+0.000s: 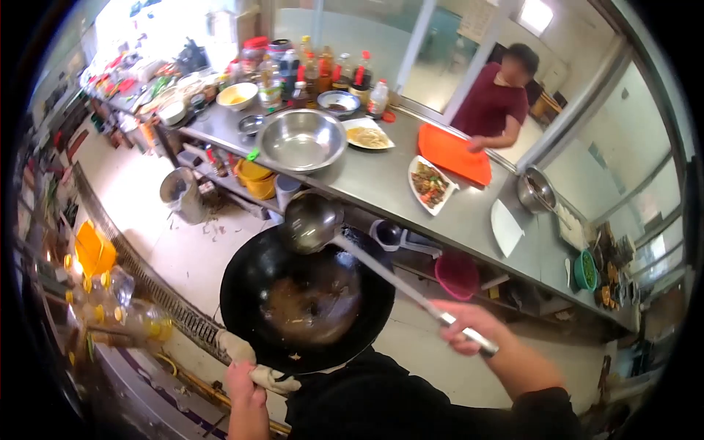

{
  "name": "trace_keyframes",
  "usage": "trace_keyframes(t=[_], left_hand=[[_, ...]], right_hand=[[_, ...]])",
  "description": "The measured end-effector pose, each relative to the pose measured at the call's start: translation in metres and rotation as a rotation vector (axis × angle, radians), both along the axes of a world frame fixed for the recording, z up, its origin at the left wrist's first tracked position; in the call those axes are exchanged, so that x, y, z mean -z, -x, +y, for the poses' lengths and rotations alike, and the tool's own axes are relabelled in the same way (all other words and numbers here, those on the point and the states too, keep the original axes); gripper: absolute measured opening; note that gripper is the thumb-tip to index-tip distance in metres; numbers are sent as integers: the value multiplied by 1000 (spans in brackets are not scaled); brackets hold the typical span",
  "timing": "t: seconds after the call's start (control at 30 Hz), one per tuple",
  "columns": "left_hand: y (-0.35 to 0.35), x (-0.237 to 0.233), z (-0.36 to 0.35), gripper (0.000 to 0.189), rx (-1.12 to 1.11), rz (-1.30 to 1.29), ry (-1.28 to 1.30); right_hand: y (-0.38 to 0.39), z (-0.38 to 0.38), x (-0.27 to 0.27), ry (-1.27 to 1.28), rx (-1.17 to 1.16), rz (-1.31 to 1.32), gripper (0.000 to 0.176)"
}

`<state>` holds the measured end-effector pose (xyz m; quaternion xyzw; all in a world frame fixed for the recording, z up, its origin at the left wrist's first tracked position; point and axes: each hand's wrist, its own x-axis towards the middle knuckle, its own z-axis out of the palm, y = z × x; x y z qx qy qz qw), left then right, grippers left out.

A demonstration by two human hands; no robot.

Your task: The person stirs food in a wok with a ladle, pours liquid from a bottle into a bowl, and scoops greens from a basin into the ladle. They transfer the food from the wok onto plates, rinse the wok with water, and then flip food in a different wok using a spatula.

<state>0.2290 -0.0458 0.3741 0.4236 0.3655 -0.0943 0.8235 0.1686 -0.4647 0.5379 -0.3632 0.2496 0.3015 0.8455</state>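
My right hand is wrapped round the handle end of a long metal ladle. The ladle's bowl overlaps the far rim of a black wok in this view. A thin layer of brownish liquid wets the wok's bottom, and a small scrap sticks near its close rim. Low on the left, my left hand is closed on a beige cloth at the wok's near edge. The cloth hides what part of the wok lies under it.
Along the far side runs a steel counter. On it stand a large metal basin, a white plate of cooked food, an orange tray and several sauce bottles. A person reaches over the tray. Oil bottles stand at left.
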Motion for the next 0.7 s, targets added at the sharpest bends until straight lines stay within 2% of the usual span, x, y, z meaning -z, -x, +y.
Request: trace_keyframes(t=[0.07,0.13,0.17,0.2,0.23,0.27,0.3,0.33,0.37,0.4,0.47,0.5,0.53,0.6,0.63,0.7], left_hand=[[28,7,51,20,-110,-4,43],[66,2,110,18,-147,7,-85],[79,-42,125,16,-148,127,-132],[108,-25,148,17,-85,-237,-407],[114,-35,161,18,-385,38,-208],[151,-68,179,22,-14,28,-673],[145,-92,181,25,-605,97,-155],[168,-87,195,31,-672,23,-167],[191,-81,203,31,-817,-55,-158],[211,-76,211,32,-927,-146,-154],[248,-76,222,33,-1161,-145,-188],[259,-74,227,33,-1293,-144,-209],[265,-74,235,33,-1333,-147,-215],[267,-76,263,25,-1661,-99,-261],[276,-43,282,29,-1733,-171,-344],[264,-41,332,29,-1870,-166,-357]], right_hand=[[-10,72,9,-144,-139,31,68],[-31,137,28,-332,-297,47,70],[-41,165,51,-562,-338,81,68],[-52,193,55,-554,-402,167,61],[-64,219,60,-533,-477,208,58],[-71,244,62,-654,-515,214,55],[-81,264,59,-587,-596,212,53],[-85,303,40,-726,-614,315,53],[-97,324,46,-855,-724,359,54],[-99,356,22,-591,-784,177,9],[-122,406,36,-847,-1003,251,16],[-135,427,46,-854,-1020,294,56],[-151,454,58,-828,-1164,203,64],[-168,519,57,-750,-1274,182,72],[-174,552,56,-758,-1314,189,72],[-182,628,55,-851,-1429,405,72]])
